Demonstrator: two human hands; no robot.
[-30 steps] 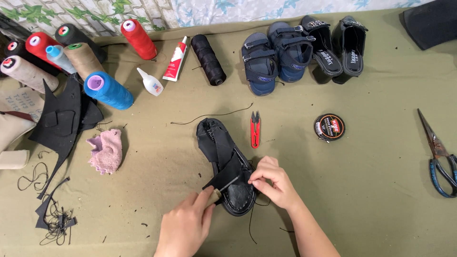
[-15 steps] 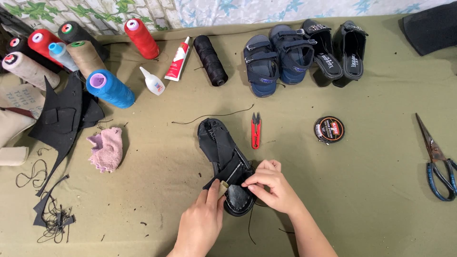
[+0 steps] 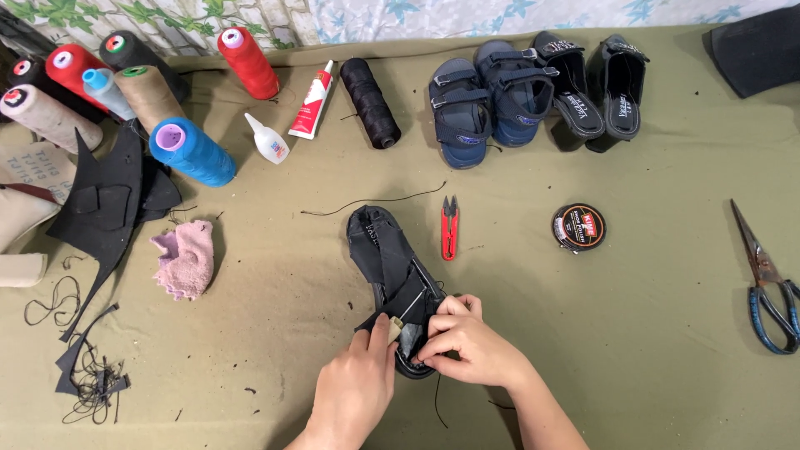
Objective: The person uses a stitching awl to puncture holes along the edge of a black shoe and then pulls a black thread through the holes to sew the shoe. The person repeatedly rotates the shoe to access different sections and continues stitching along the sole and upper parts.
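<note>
Sandal (image 3: 387,258), black, lies mid-table on the green cloth (image 3: 633,350); left hand (image 3: 358,387) pinches its strap, right hand (image 3: 462,342) grips the heel. Round dark tin (image 3: 578,227) sits right; white-and-red glue tube (image 3: 312,102) beyond; red snips (image 3: 449,227) beside the sandal.

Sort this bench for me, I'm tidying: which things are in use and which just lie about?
In use: black sandal, left hand, right hand.

Lying about: red thread snips, polish tin, scissors, blue sandals, thread cones, glue tube, pink rag.
</note>
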